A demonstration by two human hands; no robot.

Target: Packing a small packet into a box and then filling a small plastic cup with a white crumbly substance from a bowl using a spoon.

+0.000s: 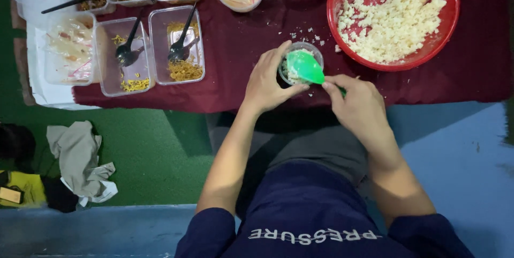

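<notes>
Maroon-clothed table (241, 38), red bowl (342, 49) of white crumbs, clear tubs (160, 38) with black spoons, small cup (316, 50), spilled crumbs (305, 34)

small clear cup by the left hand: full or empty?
Partly filled. White crumbly rice shows inside the small clear plastic cup, under the green plastic spoon. The spoon hides the fill level, so how full: cannot tell.

Dim overall, with cool, flat light from above. Brightest on the white crumbly food in the red bowl (393, 17) at upper right, slightly washed out there. Soft glare on the clear plastic tubs (176, 44) at upper left. Deep shadow below the table (235, 84) edge at centre frame. Mild softness throughout, darker and murkier toward the lower left corner.
</notes>
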